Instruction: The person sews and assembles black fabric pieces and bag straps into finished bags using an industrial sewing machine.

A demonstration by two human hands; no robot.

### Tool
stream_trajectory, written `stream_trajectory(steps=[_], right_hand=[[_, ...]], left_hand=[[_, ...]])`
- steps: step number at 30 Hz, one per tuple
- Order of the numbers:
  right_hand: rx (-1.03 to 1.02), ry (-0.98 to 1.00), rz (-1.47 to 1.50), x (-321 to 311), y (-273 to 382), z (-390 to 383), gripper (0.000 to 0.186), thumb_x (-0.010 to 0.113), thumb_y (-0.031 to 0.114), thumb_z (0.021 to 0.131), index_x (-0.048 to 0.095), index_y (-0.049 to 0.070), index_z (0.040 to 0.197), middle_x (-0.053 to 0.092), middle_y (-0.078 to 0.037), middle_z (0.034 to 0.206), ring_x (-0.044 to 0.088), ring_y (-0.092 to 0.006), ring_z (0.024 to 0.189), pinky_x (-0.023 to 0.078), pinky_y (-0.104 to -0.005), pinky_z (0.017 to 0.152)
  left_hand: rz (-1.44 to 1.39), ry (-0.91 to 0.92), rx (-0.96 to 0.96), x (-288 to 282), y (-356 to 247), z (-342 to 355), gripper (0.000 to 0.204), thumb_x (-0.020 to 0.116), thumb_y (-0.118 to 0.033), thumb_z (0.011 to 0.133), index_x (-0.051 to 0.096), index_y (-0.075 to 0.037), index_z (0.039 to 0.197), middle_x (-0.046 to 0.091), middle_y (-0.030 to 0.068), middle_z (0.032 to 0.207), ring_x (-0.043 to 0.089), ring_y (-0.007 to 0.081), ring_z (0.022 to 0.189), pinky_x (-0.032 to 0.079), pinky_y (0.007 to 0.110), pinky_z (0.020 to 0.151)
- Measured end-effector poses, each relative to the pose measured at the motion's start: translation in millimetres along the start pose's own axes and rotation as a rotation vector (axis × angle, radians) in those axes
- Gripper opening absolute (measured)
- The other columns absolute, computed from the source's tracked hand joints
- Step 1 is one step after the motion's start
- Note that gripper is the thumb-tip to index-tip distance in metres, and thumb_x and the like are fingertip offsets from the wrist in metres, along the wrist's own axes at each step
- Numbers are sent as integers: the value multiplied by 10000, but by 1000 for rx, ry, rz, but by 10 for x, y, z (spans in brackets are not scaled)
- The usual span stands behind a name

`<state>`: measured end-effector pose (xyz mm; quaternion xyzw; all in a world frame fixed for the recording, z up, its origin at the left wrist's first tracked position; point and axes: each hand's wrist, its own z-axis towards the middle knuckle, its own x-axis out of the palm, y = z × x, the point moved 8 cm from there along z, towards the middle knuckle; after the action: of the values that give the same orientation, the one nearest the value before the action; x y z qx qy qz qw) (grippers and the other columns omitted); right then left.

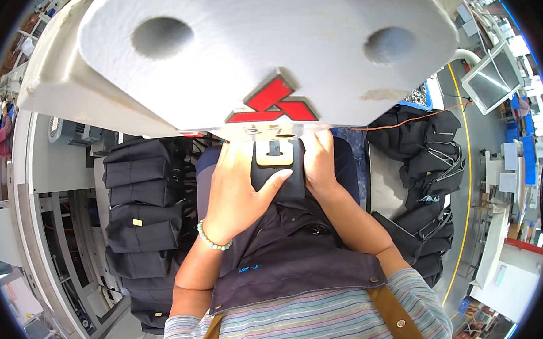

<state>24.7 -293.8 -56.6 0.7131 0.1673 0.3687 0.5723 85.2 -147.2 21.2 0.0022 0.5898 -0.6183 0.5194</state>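
Observation:
Under the white sewing machine head (196, 86), a piece of black fabric (293, 186) lies between my hands. A pale yellow frame-shaped clamp (275, 160) sits on top of it. My left hand (236, 189) rests flat at the fabric's left side, fingers stretched forward and thumb spread across the cloth below the clamp. Along the right edge of the fabric lies my right hand (319, 163), its fingers pointing forward. Both hands look open, though the machine head hides their fingertips.
Folded black garments (142, 227) are stacked at my left. More black garments (428, 171) with pale-edged seams lie heaped at my right. Beyond them stand a tilted screen (492, 77) and a yellow floor line (468, 198). A dark apron (296, 275) covers my lap.

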Motion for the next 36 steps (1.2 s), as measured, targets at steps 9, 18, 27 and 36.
stream_trajectory(steps=[9, 18, 27, 36], right_hand=[[40, -66, 124, 15, -102, -26, 121, 503, 48, 994, 537, 57, 878, 570, -14, 763, 537, -68, 674, 436, -235, 605], [-9, -95, 42, 80, 7, -29, 139, 528, 77, 1001, 539, 40, 867, 597, -35, 761, 536, -84, 673, 424, -251, 639], [-121, -97, -44, 72, 83, -41, 160, 554, 101, 1006, 571, 34, 862, 612, -28, 765, 528, -76, 688, 416, -251, 649], [-168, -102, -115, 26, 66, -57, 147, 571, 107, 996, 578, 31, 870, 581, -1, 774, 486, -66, 694, 398, -250, 640]], left_hand=[[-5, -5, -7, 40, 49, 17, 468, 840, -241, 776, 622, -2, 1114, 601, 183, 1036, 592, 394, 952, 490, 443, 841], [-6, -15, 37, 37, 117, -21, 578, 856, -260, 770, 569, 48, 1165, 579, 207, 1031, 584, 411, 935, 495, 434, 841], [-47, -25, 51, 28, 127, -46, 670, 888, -252, 735, 554, 44, 1234, 605, 202, 1096, 615, 398, 992, 513, 419, 866], [-88, 36, -8, 66, 209, -91, 809, 910, -236, 700, 520, 48, 1350, 602, 240, 1259, 608, 401, 1143, 480, 424, 993]])
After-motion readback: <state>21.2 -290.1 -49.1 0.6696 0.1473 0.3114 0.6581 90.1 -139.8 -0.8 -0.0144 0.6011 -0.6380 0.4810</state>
